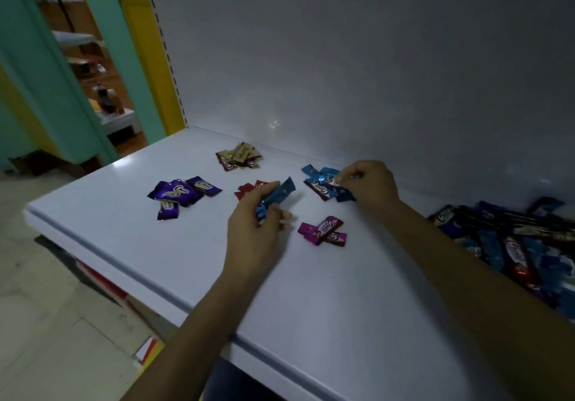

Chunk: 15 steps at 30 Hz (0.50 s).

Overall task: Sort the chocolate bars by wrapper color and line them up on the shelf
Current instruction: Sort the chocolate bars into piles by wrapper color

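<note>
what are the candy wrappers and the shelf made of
Blue bar in the left hand: its wrapper looks like thin glossy plastic or foil film, going by crinkles and bright glints. Shelf: smooth semi-gloss white, probably painted metal, given its soft reflections; laminate possible.

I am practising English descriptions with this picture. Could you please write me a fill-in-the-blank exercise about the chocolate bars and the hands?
1. The left hand holds a bar in a ____ wrapper.
2. The pile farthest left has ____ wrappers.
3. The unsorted heap lies at the ____ end of the shelf.

Missing words: blue; purple; right.
</note>
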Available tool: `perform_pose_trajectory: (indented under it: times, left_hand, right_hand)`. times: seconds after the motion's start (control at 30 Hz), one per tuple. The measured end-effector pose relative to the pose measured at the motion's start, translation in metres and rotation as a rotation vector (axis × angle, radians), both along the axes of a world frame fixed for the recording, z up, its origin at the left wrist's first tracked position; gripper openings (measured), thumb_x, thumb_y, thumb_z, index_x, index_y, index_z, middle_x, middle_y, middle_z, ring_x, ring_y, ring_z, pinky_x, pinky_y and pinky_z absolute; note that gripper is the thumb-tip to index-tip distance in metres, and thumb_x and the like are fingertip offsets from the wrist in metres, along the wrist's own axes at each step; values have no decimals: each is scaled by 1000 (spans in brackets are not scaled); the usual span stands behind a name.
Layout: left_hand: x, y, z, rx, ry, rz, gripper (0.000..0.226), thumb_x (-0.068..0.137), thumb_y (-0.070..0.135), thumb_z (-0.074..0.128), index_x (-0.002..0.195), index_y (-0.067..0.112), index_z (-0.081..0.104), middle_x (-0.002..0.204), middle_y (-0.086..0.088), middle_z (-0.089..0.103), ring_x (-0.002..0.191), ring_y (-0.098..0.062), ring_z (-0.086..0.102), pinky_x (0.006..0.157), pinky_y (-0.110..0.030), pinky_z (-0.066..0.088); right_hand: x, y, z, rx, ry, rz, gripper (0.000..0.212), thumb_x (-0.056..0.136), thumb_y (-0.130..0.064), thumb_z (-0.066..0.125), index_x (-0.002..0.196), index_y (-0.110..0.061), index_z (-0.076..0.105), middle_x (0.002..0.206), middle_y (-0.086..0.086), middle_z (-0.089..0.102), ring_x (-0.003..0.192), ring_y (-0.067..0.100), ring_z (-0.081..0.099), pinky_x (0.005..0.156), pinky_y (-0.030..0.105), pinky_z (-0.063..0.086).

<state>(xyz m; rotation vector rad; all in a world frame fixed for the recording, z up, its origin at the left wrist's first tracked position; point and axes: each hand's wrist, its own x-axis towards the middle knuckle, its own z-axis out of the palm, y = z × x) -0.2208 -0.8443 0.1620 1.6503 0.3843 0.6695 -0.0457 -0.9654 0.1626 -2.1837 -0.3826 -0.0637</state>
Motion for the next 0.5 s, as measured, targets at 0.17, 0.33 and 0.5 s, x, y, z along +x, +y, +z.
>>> perform_pose_trajectory:
  times: [0.17, 0.33, 0.5]
  left_hand:
    - [2, 0, 3, -108, 11, 19, 31, 94, 5, 56, 123, 15, 58, 96, 7, 66, 67, -9, 69, 65, -18, 56]
    - [1, 0, 6, -162, 3, 20, 21, 93, 5, 57, 113, 8, 60, 94, 1, 68, 60, -6, 66, 59, -13, 52]
    - [-3, -2, 7, -119, -43, 5, 16, 93, 2, 56, 107, 9, 60, 88, 6, 68, 64, -7, 69, 59, -14, 52]
  right_hand:
    - [-2, 3, -7, -204, -169, -96, 25, 78, -34, 75, 88, -22, 56, 101, 3, 60, 97, 21, 55, 85, 40, 46]
    - [-30, 8, 6, 127, -148, 122, 16, 89, -27, 63, 75, -19, 61, 76, -9, 61, 75, 2, 57, 70, 22, 47]
    - [-73, 16, 23, 114, -54, 499, 5, 87, -29, 66, 88, -25, 68, 79, -16, 62, 74, 0, 57, 68, 11, 44]
